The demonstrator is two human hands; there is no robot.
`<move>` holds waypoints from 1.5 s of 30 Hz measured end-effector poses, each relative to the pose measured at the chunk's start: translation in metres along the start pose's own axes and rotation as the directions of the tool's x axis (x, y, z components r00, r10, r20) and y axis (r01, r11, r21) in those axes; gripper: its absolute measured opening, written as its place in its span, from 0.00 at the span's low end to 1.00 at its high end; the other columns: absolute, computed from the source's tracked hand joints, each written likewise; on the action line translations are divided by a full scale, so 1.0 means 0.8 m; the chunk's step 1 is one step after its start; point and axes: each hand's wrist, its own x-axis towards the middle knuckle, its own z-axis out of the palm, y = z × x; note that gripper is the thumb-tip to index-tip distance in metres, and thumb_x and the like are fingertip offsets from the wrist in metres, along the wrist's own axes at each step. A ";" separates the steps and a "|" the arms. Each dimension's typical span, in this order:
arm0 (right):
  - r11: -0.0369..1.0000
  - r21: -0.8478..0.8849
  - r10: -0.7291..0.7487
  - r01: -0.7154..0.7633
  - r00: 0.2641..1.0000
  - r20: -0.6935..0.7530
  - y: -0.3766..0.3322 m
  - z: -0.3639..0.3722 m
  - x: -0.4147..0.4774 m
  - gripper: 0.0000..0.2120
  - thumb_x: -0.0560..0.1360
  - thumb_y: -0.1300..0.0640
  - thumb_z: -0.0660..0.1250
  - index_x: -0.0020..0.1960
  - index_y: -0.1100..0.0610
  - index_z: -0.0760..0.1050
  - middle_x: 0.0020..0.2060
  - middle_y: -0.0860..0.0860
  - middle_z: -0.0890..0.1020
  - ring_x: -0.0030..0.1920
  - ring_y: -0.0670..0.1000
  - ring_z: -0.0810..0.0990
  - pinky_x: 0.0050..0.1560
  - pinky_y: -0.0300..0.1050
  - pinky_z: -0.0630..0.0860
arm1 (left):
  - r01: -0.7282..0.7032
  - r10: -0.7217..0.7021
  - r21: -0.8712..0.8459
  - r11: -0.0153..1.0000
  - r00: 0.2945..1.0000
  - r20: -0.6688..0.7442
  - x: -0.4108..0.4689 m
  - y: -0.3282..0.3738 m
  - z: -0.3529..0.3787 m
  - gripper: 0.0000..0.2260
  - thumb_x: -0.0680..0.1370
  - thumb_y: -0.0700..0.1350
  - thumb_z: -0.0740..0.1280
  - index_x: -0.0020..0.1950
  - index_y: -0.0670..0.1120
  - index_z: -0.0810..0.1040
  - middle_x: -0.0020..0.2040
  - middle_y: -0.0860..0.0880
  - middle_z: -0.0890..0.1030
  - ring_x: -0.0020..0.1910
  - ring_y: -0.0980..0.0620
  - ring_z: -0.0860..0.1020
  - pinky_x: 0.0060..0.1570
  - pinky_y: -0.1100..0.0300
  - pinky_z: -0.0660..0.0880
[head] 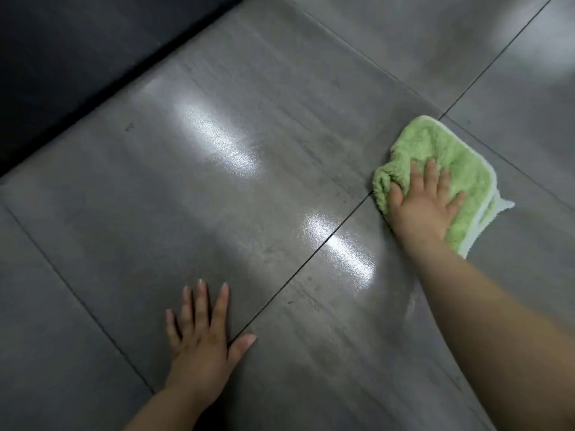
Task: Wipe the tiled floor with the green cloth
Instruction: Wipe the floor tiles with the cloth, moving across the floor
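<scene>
A fluffy green cloth [441, 150] with a white edge lies on the grey tiled floor [217, 197] at the right, across a tile joint. My right hand [420, 203] presses flat on the cloth's near part, fingers spread, thumb at its bunched left edge. My left hand [202, 340] rests palm down on the bare floor at the lower middle, fingers apart, holding nothing. Its thumb lies over a dark grout line.
Large glossy grey tiles with dark grout lines [311, 259] fill the view, with bright light reflections [217, 141] in the middle. A dark wall base or furniture edge [77, 63] runs diagonally across the upper left corner.
</scene>
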 end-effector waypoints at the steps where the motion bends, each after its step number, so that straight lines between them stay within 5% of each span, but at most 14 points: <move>1: 0.999 0.019 0.045 -0.045 0.999 0.003 -0.012 0.006 -0.015 0.26 0.80 0.48 0.48 0.75 0.52 0.46 0.76 0.50 0.45 0.75 0.54 0.40 0.72 0.62 0.37 | 0.015 -0.015 0.006 1.000 1.000 0.015 -0.002 0.003 -0.006 0.36 0.75 0.65 0.37 0.67 0.42 0.64 0.62 0.34 0.75 0.66 0.38 0.57 0.69 0.61 0.33; 5: 0.915 -0.034 -0.404 0.402 0.912 -0.071 -0.078 0.071 -0.128 0.28 0.74 0.46 0.45 0.73 0.52 0.58 0.75 0.51 0.58 0.75 0.57 0.52 0.71 0.62 0.39 | 0.078 -0.088 -0.096 0.992 0.990 -0.107 -0.001 0.009 -0.012 0.52 0.49 0.77 0.23 0.65 0.47 0.27 0.68 0.51 0.30 0.68 0.53 0.28 0.48 0.66 0.12; 9: 0.617 -0.091 -0.781 0.782 0.622 0.051 0.022 0.086 -0.203 0.28 0.67 0.47 0.56 0.67 0.49 0.65 0.70 0.48 0.69 0.72 0.54 0.57 0.70 0.55 0.46 | 0.068 -0.072 -0.137 0.988 0.997 -0.026 -0.004 0.012 -0.021 0.40 0.65 0.71 0.41 0.65 0.50 0.25 0.68 0.54 0.26 0.67 0.54 0.26 0.54 0.61 0.14; 12: 0.840 -0.109 -0.539 0.532 0.841 -0.044 0.167 0.061 -0.211 0.33 0.67 0.47 0.53 0.72 0.48 0.57 0.75 0.40 0.45 0.75 0.49 0.46 0.73 0.49 0.40 | 0.112 -0.106 -0.152 0.982 0.993 0.046 -0.009 0.018 -0.033 0.35 0.77 0.58 0.54 0.72 0.51 0.33 0.74 0.47 0.31 0.72 0.48 0.29 0.70 0.49 0.30; 14: 0.995 0.035 -0.092 0.098 0.985 -0.146 0.214 0.038 -0.219 0.35 0.67 0.45 0.47 0.72 0.57 0.61 0.75 0.45 0.49 0.75 0.56 0.52 0.73 0.55 0.42 | 0.087 -0.083 -0.122 0.989 0.996 0.037 -0.014 0.016 -0.042 0.33 0.78 0.56 0.54 0.73 0.51 0.36 0.75 0.46 0.34 0.73 0.47 0.32 0.72 0.50 0.35; 16: 0.919 0.199 0.358 -0.341 0.932 -0.056 0.199 0.031 -0.223 0.35 0.70 0.45 0.45 0.73 0.59 0.55 0.75 0.53 0.51 0.75 0.58 0.49 0.73 0.58 0.42 | 0.037 -0.035 -0.112 0.993 0.999 0.023 -0.015 0.007 -0.050 0.29 0.79 0.53 0.54 0.74 0.50 0.41 0.76 0.46 0.39 0.75 0.47 0.37 0.73 0.51 0.40; 18: 0.843 0.260 0.485 -0.471 0.874 0.012 0.141 0.041 -0.225 0.31 0.74 0.48 0.44 0.75 0.58 0.50 0.76 0.54 0.50 0.75 0.58 0.45 0.72 0.57 0.38 | -0.008 0.009 -0.118 0.993 1.000 0.015 -0.019 -0.003 -0.063 0.25 0.79 0.48 0.54 0.74 0.47 0.49 0.77 0.45 0.46 0.76 0.46 0.45 0.73 0.53 0.47; 22: 0.988 0.074 -0.132 0.136 0.990 -0.053 0.013 0.095 -0.287 0.30 0.68 0.49 0.48 0.66 0.55 0.71 0.67 0.55 0.72 0.69 0.63 0.64 0.69 0.54 0.39 | 0.024 -0.025 -0.267 0.963 1.000 0.003 -0.042 -0.015 -0.081 0.19 0.80 0.41 0.53 0.71 0.42 0.60 0.74 0.41 0.61 0.73 0.44 0.60 0.71 0.55 0.56; 25: 0.667 -0.108 -0.728 0.737 0.676 0.116 -0.004 0.107 -0.321 0.27 0.65 0.47 0.50 0.59 0.49 0.77 0.61 0.48 0.78 0.66 0.55 0.68 0.68 0.57 0.45 | 0.054 -0.078 -0.315 0.947 0.995 -0.064 -0.058 -0.017 -0.080 0.19 0.79 0.40 0.54 0.70 0.43 0.63 0.71 0.40 0.66 0.70 0.42 0.66 0.69 0.53 0.61; 28: 0.445 -0.165 -0.872 0.880 0.468 0.146 0.064 0.101 -0.297 0.28 0.65 0.46 0.53 0.63 0.49 0.69 0.65 0.47 0.75 0.69 0.53 0.61 0.69 0.55 0.45 | -0.039 0.023 -0.260 0.965 0.998 -0.067 -0.066 -0.010 -0.069 0.19 0.78 0.39 0.56 0.70 0.43 0.63 0.73 0.41 0.64 0.71 0.43 0.63 0.71 0.51 0.59; 32: 0.826 -0.149 -0.548 0.544 0.836 0.011 0.223 0.080 -0.293 0.27 0.75 0.45 0.50 0.73 0.45 0.51 0.76 0.44 0.47 0.75 0.45 0.39 0.73 0.50 0.42 | -0.161 0.163 -0.071 0.984 0.986 0.030 -0.073 0.031 -0.053 0.23 0.78 0.49 0.54 0.72 0.45 0.59 0.76 0.43 0.55 0.74 0.43 0.58 0.71 0.51 0.57; 35: 0.996 0.009 -0.091 0.090 0.995 0.042 0.315 0.049 -0.341 0.25 0.75 0.47 0.49 0.69 0.57 0.62 0.67 0.60 0.70 0.72 0.55 0.55 0.64 0.65 0.63 | -0.327 0.311 0.058 0.943 0.931 0.192 -0.090 0.077 -0.033 0.35 0.69 0.61 0.43 0.74 0.48 0.52 0.77 0.44 0.48 0.76 0.45 0.52 0.73 0.52 0.53; 39: 0.908 0.169 0.349 -0.383 0.916 0.200 0.340 0.025 -0.409 0.23 0.74 0.57 0.60 0.63 0.71 0.69 0.65 0.69 0.69 0.67 0.71 0.65 0.66 0.65 0.63 | -0.450 0.366 0.171 0.876 0.854 0.370 -0.117 0.116 0.001 0.40 0.63 0.63 0.35 0.74 0.52 0.48 0.77 0.47 0.45 0.76 0.48 0.45 0.74 0.53 0.48; 45: 0.853 0.253 0.363 -0.458 0.866 0.344 0.325 -0.008 -0.422 0.24 0.78 0.58 0.57 0.72 0.61 0.58 0.73 0.59 0.59 0.73 0.57 0.58 0.70 0.41 0.52 | -0.475 0.315 0.330 0.816 0.844 0.435 -0.142 0.128 0.012 0.31 0.78 0.57 0.52 0.74 0.52 0.38 0.76 0.47 0.36 0.75 0.47 0.38 0.74 0.50 0.46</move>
